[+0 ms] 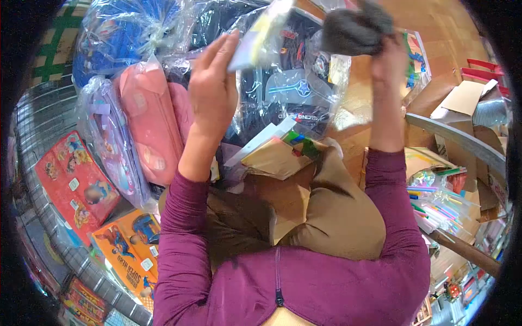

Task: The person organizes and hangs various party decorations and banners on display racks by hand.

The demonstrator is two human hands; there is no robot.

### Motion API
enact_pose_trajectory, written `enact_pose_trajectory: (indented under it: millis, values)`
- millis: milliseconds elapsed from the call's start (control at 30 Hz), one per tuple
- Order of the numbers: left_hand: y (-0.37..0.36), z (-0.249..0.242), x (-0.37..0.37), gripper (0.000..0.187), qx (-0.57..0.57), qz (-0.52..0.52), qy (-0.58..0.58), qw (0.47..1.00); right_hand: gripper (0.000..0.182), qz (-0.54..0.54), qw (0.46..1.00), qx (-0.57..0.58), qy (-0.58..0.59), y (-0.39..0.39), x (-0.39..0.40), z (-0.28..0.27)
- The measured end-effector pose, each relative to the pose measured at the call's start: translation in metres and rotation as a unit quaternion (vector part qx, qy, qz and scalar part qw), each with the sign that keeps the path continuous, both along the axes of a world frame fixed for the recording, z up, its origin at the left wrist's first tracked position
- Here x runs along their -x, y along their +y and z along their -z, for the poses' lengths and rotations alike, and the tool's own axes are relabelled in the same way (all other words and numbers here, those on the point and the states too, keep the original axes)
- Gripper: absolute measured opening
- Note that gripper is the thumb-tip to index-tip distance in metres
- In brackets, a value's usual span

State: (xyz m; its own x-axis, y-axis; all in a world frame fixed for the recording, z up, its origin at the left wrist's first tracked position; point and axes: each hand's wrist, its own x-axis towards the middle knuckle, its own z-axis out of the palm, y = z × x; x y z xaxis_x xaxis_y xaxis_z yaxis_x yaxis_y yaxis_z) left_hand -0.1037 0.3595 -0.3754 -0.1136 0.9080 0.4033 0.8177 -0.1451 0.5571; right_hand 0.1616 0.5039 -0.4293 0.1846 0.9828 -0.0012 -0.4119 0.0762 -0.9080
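My left hand (215, 87) is raised over the wrapped bags, its fingers together against a flat, pale yellow and blue packet (258, 38) that is blurred by motion. Bunched in my right hand (389, 60) is a dark grey cloth (356, 30), held up at the upper right and also smeared. Beneath both lies a dark backpack (299, 89) with a star design, in clear plastic. Several flat card-like packets (277, 155) rest by my lap.
On the left are a pink bag (149, 125), a purple bag (111, 136) in plastic, a red cartoon folder (76, 185) and an orange superhero folder (130, 252). Blue wrapped goods (125, 35) sit at the back. Colourful pens (440, 209) and a curved metal rail (457, 133) are at right.
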Motion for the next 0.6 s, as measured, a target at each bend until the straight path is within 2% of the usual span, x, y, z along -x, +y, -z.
enact_pose_trajectory:
  millis: [33, 67, 133, 167, 233, 267, 300, 333, 400, 433, 500, 533, 600]
  values:
    - [0.002, -0.009, 0.0, 0.036, -0.076, -0.004, 0.159, 0.984, 0.031, 0.016, 0.994, -0.054, 0.09, 0.002, -0.01, -0.017]
    - [0.001, -0.007, 0.001, 0.036, -0.081, -0.008, 0.16, 0.984, 0.031, 0.019, 0.99, -0.085, 0.107, -0.006, -0.012, -0.041]
    - [-0.008, 0.011, 0.001, 0.042, -0.021, -0.025, 0.323, 0.946, 0.028, 0.079, 0.99, -0.095, 0.071, -0.021, -0.006, -0.063]
    - [-0.013, 0.024, -0.001, 0.037, -0.002, -0.028, 0.357, 0.934, 0.028, 0.076, 0.99, -0.095, 0.07, -0.026, 0.002, -0.059]
    - [-0.02, 0.041, -0.003, 0.041, 0.037, 0.004, 0.337, 0.941, 0.029, -0.007, 0.993, -0.071, -0.099, -0.044, 0.023, -0.034]
    - [-0.023, 0.048, -0.002, 0.046, 0.075, 0.04, 0.316, 0.945, 0.033, -0.086, 0.956, -0.095, -0.263, -0.056, 0.039, -0.026]
    - [-0.022, 0.055, 0.001, 0.042, 0.06, 0.051, 0.297, 0.952, 0.039, -0.198, 0.96, -0.02, -0.196, -0.066, 0.06, -0.02]
    - [-0.022, 0.056, 0.002, 0.042, 0.06, 0.051, 0.298, 0.951, 0.039, -0.254, 0.942, -0.063, -0.212, -0.073, 0.083, -0.005]
    - [-0.019, 0.055, 0.005, 0.025, 0.017, 0.053, 0.282, 0.958, 0.039, -0.336, 0.871, -0.23, -0.274, -0.081, 0.119, 0.026]
    - [-0.018, 0.055, 0.007, 0.025, 0.016, 0.056, 0.284, 0.957, 0.039, -0.339, 0.84, -0.289, -0.309, -0.086, 0.133, 0.049]
    - [-0.019, 0.058, 0.01, 0.006, 0.067, 0.076, 0.285, 0.953, 0.044, -0.35, 0.76, -0.387, -0.388, -0.083, 0.147, 0.077]
    - [-0.017, 0.06, 0.011, 0.006, 0.067, 0.075, 0.286, 0.953, 0.044, -0.349, 0.76, -0.388, -0.387, -0.074, 0.148, 0.085]
    - [-0.013, 0.064, 0.012, 0.005, 0.055, 0.072, 0.302, 0.949, 0.045, -0.322, 0.7, -0.441, -0.46, -0.058, 0.15, 0.088]
